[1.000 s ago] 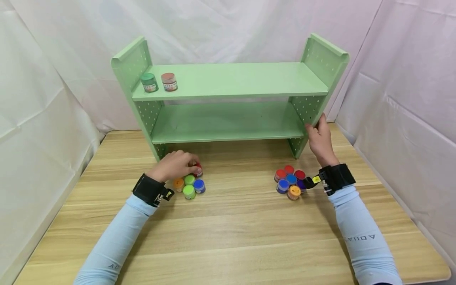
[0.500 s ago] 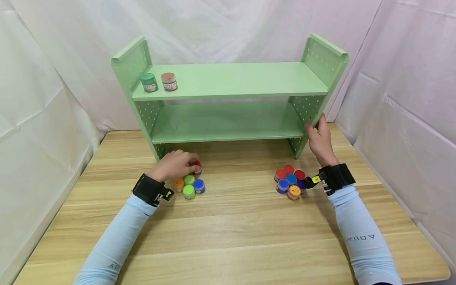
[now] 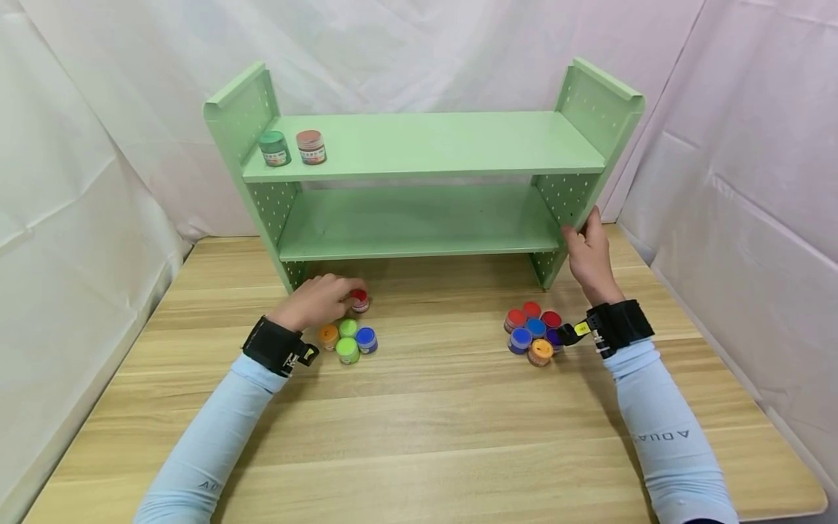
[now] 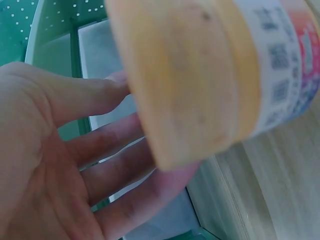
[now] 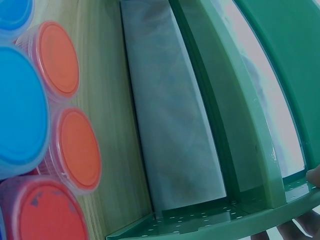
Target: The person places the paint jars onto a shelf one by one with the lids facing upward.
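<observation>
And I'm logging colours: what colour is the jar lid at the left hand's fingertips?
The jar lid is red, seen best in the head view.

- Bench (image 3: 419,437): wood-grain top, smooth, satin.
- Shelf (image 3: 432,144), near bench's back edge: smooth, semi-gloss.
- Jars (image 5: 80,150): smooth, translucent plastic.
- Backdrop (image 3: 419,58): creased, smooth cloth.

Bright and evenly lit in the head view, apparently from above, with soft shadows on the wooden table (image 3: 419,451) along the inner sides of both sleeves (image 3: 216,429) and deeper shade beneath the green shelf (image 3: 425,144). Fairly sharp there, slightly stretched toward the edges. Dimmer and tinted blue-green in the left wrist view, blurred on the close orange jar (image 4: 185,90). Similarly dull in the right wrist view, bowed along the shelf edges, washed out on the pale backdrop (image 5: 268,95).
</observation>
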A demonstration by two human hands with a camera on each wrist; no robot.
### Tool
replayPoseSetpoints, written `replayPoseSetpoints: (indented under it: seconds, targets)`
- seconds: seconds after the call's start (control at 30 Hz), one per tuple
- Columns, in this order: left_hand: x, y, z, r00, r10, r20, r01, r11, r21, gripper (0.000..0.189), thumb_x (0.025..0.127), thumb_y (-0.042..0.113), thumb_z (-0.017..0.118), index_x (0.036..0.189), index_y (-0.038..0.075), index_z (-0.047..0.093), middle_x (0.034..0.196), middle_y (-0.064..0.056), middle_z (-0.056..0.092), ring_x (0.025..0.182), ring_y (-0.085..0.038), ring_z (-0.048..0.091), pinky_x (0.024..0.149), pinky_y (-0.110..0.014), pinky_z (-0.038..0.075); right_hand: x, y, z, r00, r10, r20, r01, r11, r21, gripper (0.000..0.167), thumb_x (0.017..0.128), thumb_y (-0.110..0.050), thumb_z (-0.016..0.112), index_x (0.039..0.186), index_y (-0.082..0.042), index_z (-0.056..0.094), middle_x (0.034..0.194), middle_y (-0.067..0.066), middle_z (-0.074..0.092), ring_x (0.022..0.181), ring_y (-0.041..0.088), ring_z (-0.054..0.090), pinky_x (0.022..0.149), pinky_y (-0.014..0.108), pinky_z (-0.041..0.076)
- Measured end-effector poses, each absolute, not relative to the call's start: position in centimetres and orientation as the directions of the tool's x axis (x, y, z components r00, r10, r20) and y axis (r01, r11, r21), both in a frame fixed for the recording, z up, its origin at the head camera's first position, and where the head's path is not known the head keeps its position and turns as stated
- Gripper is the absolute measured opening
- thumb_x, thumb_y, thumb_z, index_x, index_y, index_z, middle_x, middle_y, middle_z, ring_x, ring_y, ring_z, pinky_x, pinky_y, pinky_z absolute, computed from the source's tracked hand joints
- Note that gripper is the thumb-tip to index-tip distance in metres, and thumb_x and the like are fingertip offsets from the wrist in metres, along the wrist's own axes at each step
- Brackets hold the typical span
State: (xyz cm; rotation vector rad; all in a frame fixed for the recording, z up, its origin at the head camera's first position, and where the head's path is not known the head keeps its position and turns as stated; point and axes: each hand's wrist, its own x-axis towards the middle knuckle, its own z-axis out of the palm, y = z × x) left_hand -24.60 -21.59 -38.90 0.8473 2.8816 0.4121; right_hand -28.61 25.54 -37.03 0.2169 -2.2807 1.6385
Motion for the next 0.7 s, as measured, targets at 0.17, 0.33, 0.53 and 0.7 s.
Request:
replayPoseSetpoints:
  seconds: [0.17, 0.33, 0.53, 0.7]
  targets:
    - [-24.58, -21.78, -38.72, -0.843, 0.537, -0.026, 0.505, 0.808, 0.303, 0.033, 0.097, 0.008, 0.060, 0.130, 0.007, 0.068, 0.102, -0.006, 0.074, 0.073, -0.015, 0.059, 0.070, -0.035, 0.052, -28.57, 25.53, -36.99, -0.936, 0.061, 0.348, -0.310, 0.326, -0.893, 0.057, 0.108, -0.019, 0.040, 0.163, -0.022, 0.023, 0.157, 0.018, 0.039, 0.138, 0.025, 0.042, 0.109, 0.049, 0.043]
    - [-24.65, -22.29, -38.70, -0.851, 0.525, -0.026, 0.488, 0.807, 0.332, 0.034, 0.098, 0.007, 0.061, 0.131, 0.008, 0.068, 0.107, -0.006, 0.075, 0.081, -0.017, 0.063, 0.080, -0.041, 0.055, -28.45, 25.45, -36.95, -0.932, 0.062, 0.358, -0.319, 0.332, -0.888, 0.056, 0.109, -0.020, 0.040, 0.162, -0.025, 0.024, 0.157, 0.017, 0.040, 0.137, 0.023, 0.043, 0.109, 0.049, 0.043]
    - [-24.82, -22.53, -38.74, -0.845, 0.531, -0.060, 0.479, 0.802, 0.356, 0.035, 0.098, 0.009, 0.060, 0.133, 0.007, 0.066, 0.104, -0.005, 0.073, 0.074, -0.016, 0.058, 0.073, -0.035, 0.049, -28.38, 25.39, -36.89, -0.933, 0.064, 0.355, -0.317, 0.328, -0.890, 0.056, 0.109, -0.021, 0.040, 0.162, -0.027, 0.025, 0.157, 0.016, 0.040, 0.138, 0.023, 0.042, 0.110, 0.049, 0.042]
    - [-24.88, -22.47, -38.83, -0.856, 0.511, -0.077, 0.461, 0.822, 0.334, 0.038, 0.098, 0.018, 0.065, 0.135, 0.008, 0.064, 0.104, -0.006, 0.073, 0.078, -0.018, 0.060, 0.077, -0.038, 0.052, -28.27, 25.36, -36.85, -0.933, 0.060, 0.355, -0.318, 0.330, -0.889, 0.056, 0.109, -0.021, 0.040, 0.162, -0.025, 0.024, 0.158, 0.017, 0.039, 0.139, 0.025, 0.041, 0.111, 0.051, 0.041]
